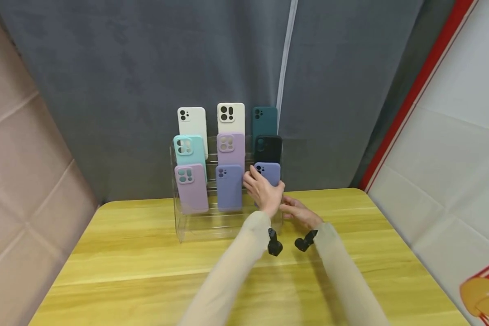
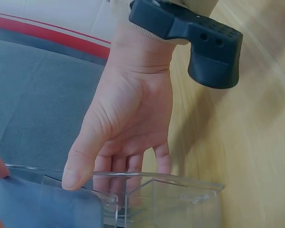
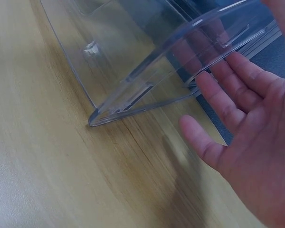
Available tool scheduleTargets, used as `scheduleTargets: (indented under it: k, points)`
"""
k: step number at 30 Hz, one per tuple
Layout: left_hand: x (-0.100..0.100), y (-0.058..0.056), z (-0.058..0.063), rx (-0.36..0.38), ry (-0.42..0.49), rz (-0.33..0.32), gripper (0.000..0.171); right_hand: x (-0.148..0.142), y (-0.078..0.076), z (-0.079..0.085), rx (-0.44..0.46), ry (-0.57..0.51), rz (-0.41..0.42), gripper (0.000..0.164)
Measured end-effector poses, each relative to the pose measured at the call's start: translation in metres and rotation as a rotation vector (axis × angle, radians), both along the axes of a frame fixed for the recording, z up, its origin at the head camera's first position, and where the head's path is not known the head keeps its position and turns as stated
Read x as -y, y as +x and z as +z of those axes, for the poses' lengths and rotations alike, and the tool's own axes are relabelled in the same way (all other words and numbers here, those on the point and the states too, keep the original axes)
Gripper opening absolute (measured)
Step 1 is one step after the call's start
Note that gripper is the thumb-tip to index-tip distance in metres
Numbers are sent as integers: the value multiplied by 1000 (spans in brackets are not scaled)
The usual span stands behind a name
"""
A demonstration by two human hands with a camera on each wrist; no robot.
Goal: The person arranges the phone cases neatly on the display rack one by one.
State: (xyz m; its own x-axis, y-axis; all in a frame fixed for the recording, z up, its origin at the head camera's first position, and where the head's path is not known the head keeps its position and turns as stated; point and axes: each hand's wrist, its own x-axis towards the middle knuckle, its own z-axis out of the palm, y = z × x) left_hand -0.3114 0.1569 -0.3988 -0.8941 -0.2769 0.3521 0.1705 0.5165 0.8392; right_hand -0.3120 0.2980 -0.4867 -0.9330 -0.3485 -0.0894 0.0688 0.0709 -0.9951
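At the lower right of a clear display rack (image 1: 180,226), my left hand (image 1: 266,192) grips a periwinkle phone case (image 1: 272,174) by its side edges. Its lower part is hidden behind the hand. My right hand (image 1: 302,213) is beside the rack's right side panel, fingers extended. In the left wrist view, the right thumb overlaps the lower corner of the blue-looking case (image 2: 61,204); contact is unclear. The right wrist view shows the right fingers (image 3: 223,102) loosely spread along the clear panel (image 3: 128,90), with nothing pinched between them.
Beside the held case stand a periwinkle case (image 1: 229,190) and a lilac case (image 1: 192,190). Behind are aqua (image 1: 191,158), lilac (image 1: 232,157) and black (image 1: 269,151) cases, then two white ones and a teal one (image 1: 265,118). A grey curtain (image 1: 146,90) hangs behind the wooden table (image 1: 118,262).
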Motion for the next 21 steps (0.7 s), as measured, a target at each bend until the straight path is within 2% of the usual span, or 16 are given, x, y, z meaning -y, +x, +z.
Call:
scheduleTargets:
  k: [9,14,18,21]
  points:
    - [4,3,1,12,12,-4,92,5,-4,3,3,-12,4,62]
    - [12,6,4,3,32,-23,87,5,-6,1,-11,-2,13,68]
    - [26,10,8,-32,41,-80,74,5,-8,2,-14,16,-4,71]
    - [40,14,9,-48,13,-183,59,4,-6,5,-8,28,-13,72]
